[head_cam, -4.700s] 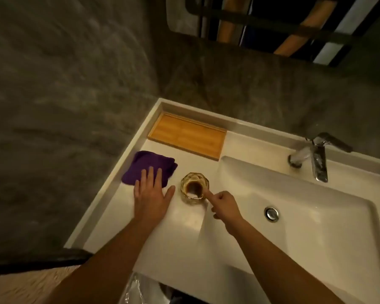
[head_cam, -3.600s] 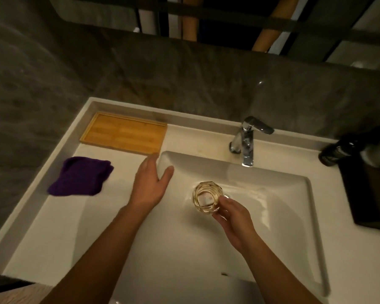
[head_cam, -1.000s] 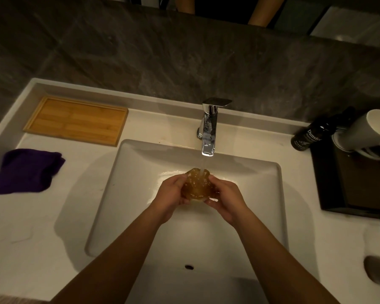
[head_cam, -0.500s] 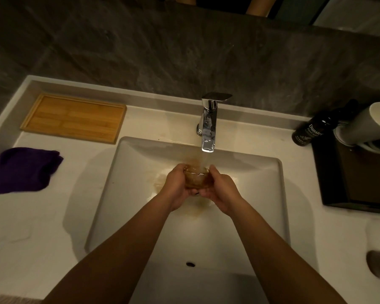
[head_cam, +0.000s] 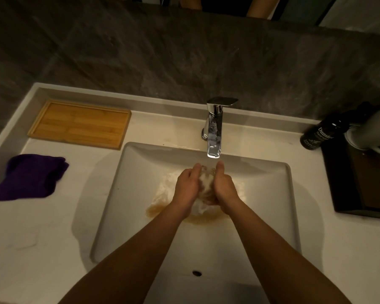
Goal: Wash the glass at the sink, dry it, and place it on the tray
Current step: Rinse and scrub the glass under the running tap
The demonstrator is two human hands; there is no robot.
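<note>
- Glass [head_cam: 206, 183]: held low in the sink basin [head_cam: 272, 194] under the faucet [head_cam: 214, 130], mostly hidden by white, churning water.
- Left hand [head_cam: 188, 187] and right hand [head_cam: 225, 187]: both cupped closed around the glass, thumbs at its far side.
- Change: half a second earlier the glass showed clear amber; now brown runoff [head_cam: 160, 208] spreads across the basin, so rinsing appears under way, not finished.
- Purple cloth [head_cam: 29, 176] and bamboo tray [head_cam: 80, 123]: on the counter to the left, untouched; drying and placing remain.
</note>
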